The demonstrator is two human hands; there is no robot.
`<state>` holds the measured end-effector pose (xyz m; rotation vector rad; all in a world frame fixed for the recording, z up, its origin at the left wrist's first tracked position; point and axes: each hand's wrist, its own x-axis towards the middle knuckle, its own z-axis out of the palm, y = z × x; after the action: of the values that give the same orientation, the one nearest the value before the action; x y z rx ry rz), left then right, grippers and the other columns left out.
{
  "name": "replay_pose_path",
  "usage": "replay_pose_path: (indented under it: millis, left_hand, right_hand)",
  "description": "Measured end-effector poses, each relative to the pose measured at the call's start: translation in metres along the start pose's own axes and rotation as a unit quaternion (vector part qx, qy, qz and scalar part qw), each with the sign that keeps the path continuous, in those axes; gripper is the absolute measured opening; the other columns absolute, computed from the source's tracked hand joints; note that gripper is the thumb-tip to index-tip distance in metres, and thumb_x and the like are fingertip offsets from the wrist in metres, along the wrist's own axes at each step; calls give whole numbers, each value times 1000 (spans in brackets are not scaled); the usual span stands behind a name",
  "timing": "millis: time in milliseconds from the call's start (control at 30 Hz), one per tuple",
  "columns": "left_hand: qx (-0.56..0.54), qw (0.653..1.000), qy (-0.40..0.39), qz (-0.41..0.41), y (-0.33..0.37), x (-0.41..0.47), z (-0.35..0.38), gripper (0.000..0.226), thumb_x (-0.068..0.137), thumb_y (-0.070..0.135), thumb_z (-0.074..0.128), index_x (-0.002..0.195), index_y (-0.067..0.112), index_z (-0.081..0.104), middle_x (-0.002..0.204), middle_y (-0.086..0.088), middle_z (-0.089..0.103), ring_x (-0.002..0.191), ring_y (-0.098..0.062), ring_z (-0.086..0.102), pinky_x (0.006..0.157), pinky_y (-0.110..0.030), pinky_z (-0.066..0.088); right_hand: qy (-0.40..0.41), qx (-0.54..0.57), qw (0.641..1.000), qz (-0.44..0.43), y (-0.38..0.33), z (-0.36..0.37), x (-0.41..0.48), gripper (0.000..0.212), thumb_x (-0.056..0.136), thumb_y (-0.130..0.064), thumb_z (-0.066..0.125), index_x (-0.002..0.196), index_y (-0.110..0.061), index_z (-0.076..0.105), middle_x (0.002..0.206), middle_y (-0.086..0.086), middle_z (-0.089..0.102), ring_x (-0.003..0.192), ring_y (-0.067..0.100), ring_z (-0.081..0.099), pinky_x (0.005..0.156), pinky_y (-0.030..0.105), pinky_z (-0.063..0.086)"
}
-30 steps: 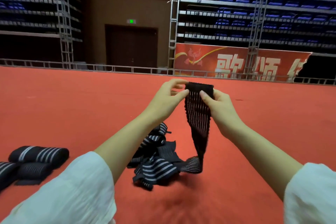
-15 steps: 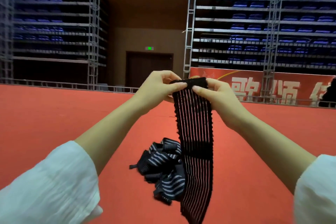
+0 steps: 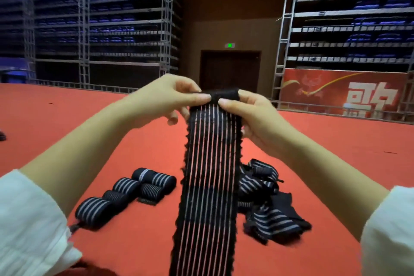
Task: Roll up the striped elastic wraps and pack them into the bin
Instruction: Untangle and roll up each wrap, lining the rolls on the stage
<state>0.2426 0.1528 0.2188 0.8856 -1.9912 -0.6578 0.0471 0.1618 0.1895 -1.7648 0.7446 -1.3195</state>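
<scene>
Both my left hand (image 3: 161,98) and right hand (image 3: 257,114) pinch the rolled top edge of a striped wrap (image 3: 210,163), fingers clamped on it; it hangs straight below them. Rolled wraps (image 3: 125,192) lie below-left on the red floor (image 3: 78,123), a loose pile (image 3: 266,204) below-right.

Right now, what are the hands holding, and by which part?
One striped elastic wrap, held by its rolled top end: the left hand and right hand pinch that end from either side, and the rest hangs down unrolled.
</scene>
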Motion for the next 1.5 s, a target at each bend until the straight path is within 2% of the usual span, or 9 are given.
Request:
replay_pose_path:
  millis: [233,400,533,667,800,967,1167,1300,1500]
  left_hand:
    - [3,982,-4,-189,-193,26,55,4,91,19,64,89,18,61,80,0,63,60,-7,55,51,-18,44]
    - [-10,970,41,-241,-302,26,111,16,87,8,67,85,19,55,72,-3,56,54,-6,51,46,-16,42]
    - [41,969,61,-237,-353,27,142,11,84,17,71,85,20,60,82,-2,66,72,-14,59,65,-28,46]
    - [80,968,84,-225,-384,27,165,11,83,16,71,85,18,60,77,9,60,69,-4,53,63,-12,38]
    - [120,968,83,-205,-403,31,173,10,83,14,70,85,18,61,77,9,58,69,-7,50,61,-14,33]
    - [177,959,64,-211,-416,29,179,10,83,18,71,89,15,64,88,1,57,89,-23,52,79,-34,41]
    - [179,960,62,-208,-405,30,180,39,82,13,71,118,14,55,110,-4,45,112,-25,50,98,-43,43]
    - [167,972,60,-152,-387,44,194,35,82,15,71,114,15,57,108,-3,51,103,-26,54,95,-46,45]
    - [141,988,37,-60,-334,102,250,25,87,24,67,109,12,61,103,-1,55,95,-22,54,89,-30,39]
  right_hand:
    - [21,-7,977,212,169,3,21,48,87,1,64,127,-16,44,97,6,64,83,15,66,68,28,56]
    - [10,-109,970,218,269,7,17,63,85,13,55,137,-22,43,89,-6,55,74,-2,56,71,15,52]
    - [-20,-258,943,207,331,3,25,54,88,-3,60,139,-17,48,127,-1,57,109,9,52,101,24,38]
    - [-66,-354,906,221,376,-1,31,55,94,-19,57,145,-19,39,108,1,42,118,24,42,101,26,28]
    - [-76,-396,888,220,395,0,34,55,96,-25,53,148,-22,34,108,0,36,117,22,35,104,30,29]
    - [-85,-469,855,203,402,1,34,46,98,-34,48,142,-26,43,105,-1,27,111,24,32,98,35,33]
    - [-109,-483,843,209,388,-7,33,48,96,-36,49,142,-30,40,117,4,33,118,25,31,98,37,32]
    - [-32,-471,871,135,353,-45,30,39,93,-23,55,132,-23,54,121,7,42,119,23,36,103,41,33]
    - [110,-497,853,114,301,-167,13,24,87,-3,59,106,-12,68,104,4,54,104,22,51,87,19,31]
